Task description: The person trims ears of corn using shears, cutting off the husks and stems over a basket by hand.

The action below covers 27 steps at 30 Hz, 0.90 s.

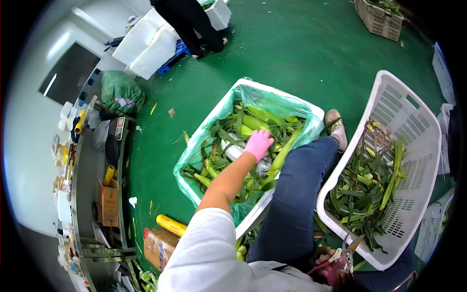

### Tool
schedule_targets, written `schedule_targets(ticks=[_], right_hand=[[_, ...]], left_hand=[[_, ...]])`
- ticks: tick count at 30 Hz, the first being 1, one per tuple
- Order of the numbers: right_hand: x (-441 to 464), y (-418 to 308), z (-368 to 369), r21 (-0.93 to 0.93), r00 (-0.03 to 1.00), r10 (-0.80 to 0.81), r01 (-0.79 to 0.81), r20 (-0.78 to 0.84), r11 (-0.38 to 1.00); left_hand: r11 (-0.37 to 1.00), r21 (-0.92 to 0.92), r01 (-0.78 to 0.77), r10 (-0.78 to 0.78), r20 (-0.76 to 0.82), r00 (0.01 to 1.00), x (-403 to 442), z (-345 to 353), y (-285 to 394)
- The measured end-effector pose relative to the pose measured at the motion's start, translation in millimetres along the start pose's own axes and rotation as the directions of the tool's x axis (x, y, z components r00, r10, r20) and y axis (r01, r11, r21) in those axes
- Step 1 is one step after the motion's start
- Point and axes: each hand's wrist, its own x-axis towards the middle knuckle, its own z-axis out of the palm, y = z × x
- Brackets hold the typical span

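Note:
My left hand, in a pink glove, reaches into a white foam box lined with green plastic. Its fingers bend over a green ear of corn among other ears in their husks and loose leaves. Clear bottle-like or wrapped shapes lie below the wrist, partly covered. Low at the right, my right hand is closed around pruning shears with pale and red handles. The blades point up toward the rim of a crate. Part of this hand is hidden in shadow.
A white slatted crate holding cut leaves and stalks leans by my right leg. On the left are shelves, a cardboard box and a green sack. A person stands by white foam boxes at the back.

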Motion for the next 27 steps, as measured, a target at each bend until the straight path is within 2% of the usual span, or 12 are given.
schedule_targets(ticks=[2, 5, 6, 8, 9, 10, 14, 17, 19, 22, 25, 27], right_hand=[[0.7, 0.9, -0.2, 0.003, 1.000, -0.016, 0.016, 0.002, 1.000], [4.1, -2.9, 0.6, 0.000, 0.999, -0.034, 0.034, 0.018, 0.999], [5.6, -4.7, 1.0, 0.003, 0.999, -0.045, 0.045, 0.022, 0.999], [8.3, -9.0, 1.9, 0.003, 0.997, -0.061, 0.061, 0.040, 0.998], [7.9, -10.6, 2.7, -0.002, 0.996, -0.071, 0.071, 0.048, 0.997], [9.6, -11.4, 4.3, -0.009, 0.995, -0.077, 0.077, 0.059, 0.997], [7.1, -27.7, 19.7, -0.065, 0.990, -0.097, 0.104, 0.105, 0.992], [-5.3, -53.7, 34.9, -0.139, 0.975, -0.171, 0.190, 0.140, 0.972], [-17.9, -73.3, 44.5, -0.217, 0.948, -0.282, 0.309, 0.147, 0.926], [-44.3, -105.7, 47.5, -0.305, 0.831, -0.547, 0.551, 0.107, 0.777], [-77.5, -146.3, 37.2, -0.594, 0.721, -0.690, 0.586, 0.070, 0.552], [-91.5, -173.5, 31.7, -0.703, 0.711, -0.699, 0.534, 0.073, 0.470]], left_hand=[[0.999, 0.022, -0.040, 0.040, 0.011, 0.999, -6.9, 4.7, -6.5], [0.997, -0.066, -0.047, 0.031, -0.224, 0.974, -44.5, 9.2, -30.3], [0.962, -0.273, 0.009, -0.100, -0.324, 0.941, -58.1, -2.2, -37.7], [0.733, -0.680, 0.019, -0.417, -0.427, 0.802, -80.8, -48.3, -46.0], [0.350, -0.936, 0.040, -0.564, -0.177, 0.806, -94.2, -79.2, -55.3], [0.261, -0.962, -0.079, -0.572, -0.220, 0.790, -105.2, -111.7, -65.1], [0.165, -0.944, -0.286, -0.367, -0.328, 0.871, -146.0, -307.2, -81.1], [0.029, -0.819, -0.574, -0.488, -0.513, 0.707, -142.2, -367.7, -44.4], [-0.204, -0.844, -0.496, -0.683, -0.240, 0.689, -127.5, -340.4, -0.3], [-0.875, -0.295, -0.384, -0.427, 0.096, 0.899, -105.7, -292.1, 129.7], [-0.886, -0.349, -0.305, -0.321, -0.013, 0.947, -56.1, -252.6, 220.2], [-0.984, -0.132, 0.121, 0.117, 0.039, 0.992, -19.0, -218.0, 246.7]])
